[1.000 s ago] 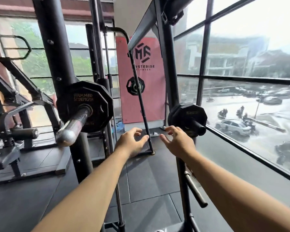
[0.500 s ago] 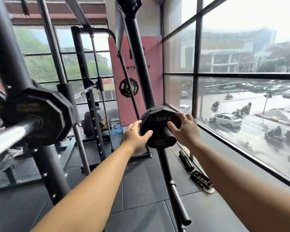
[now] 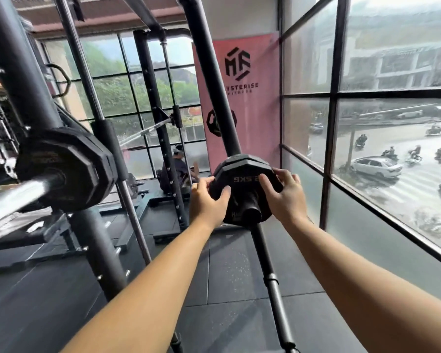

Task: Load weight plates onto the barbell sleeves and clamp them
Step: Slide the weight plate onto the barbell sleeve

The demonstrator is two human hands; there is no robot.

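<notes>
A small black weight plate (image 3: 242, 183) marked 2.5 KG sits on a storage peg (image 3: 251, 212) of the rack's slanted post. My left hand (image 3: 208, 202) grips its left rim, thumb on the face. My right hand (image 3: 283, 197) grips the right rim, fingers curled over the edge. At the left, the chrome barbell sleeve (image 3: 13, 196) points toward me with a larger black plate (image 3: 66, 171) loaded on it. No clamp is visible.
The rack's thick black upright (image 3: 23, 80) stands close on the left, a slanted post (image 3: 211, 72) runs through the middle. A window wall (image 3: 334, 123) borders the right. A person (image 3: 176, 169) sits at the back. Rubber floor mats (image 3: 222, 276) lie below my arms.
Both hands reached the small plate on the peg and closed on its rims. My view moved closer and turned right, so the loaded barbell slid toward the left edge.
</notes>
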